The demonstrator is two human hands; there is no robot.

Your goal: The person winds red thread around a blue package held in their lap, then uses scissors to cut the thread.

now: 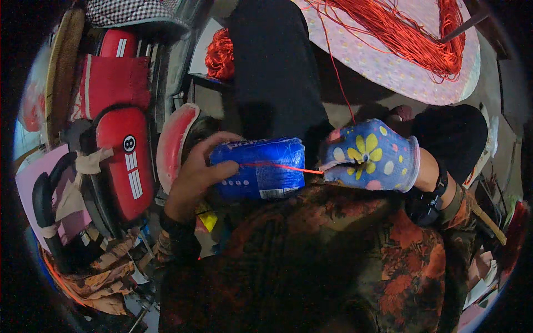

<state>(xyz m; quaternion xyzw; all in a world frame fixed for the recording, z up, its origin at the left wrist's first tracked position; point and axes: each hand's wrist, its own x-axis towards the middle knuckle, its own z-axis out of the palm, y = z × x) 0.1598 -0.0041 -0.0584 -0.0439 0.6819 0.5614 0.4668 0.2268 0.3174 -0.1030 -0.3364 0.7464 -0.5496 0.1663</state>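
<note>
A blue plastic-wrapped packet lies sideways in front of my body. My bare left hand is wrapped round its left end, thumb across the near face. A red cord stretches over the packet's face to my right hand, which wears a blue glove with flowers and dots. The gloved fingers are pinched together on the cord just beyond the packet's right end. Another red strand runs from the far table down to the top of the glove. The packet's underside is hidden.
A pale pink patterned round table at the far right bears a large skein of red cord. Ahead, a red bundle sits in a pale container. To my left stand a red padded seat and a red cloth.
</note>
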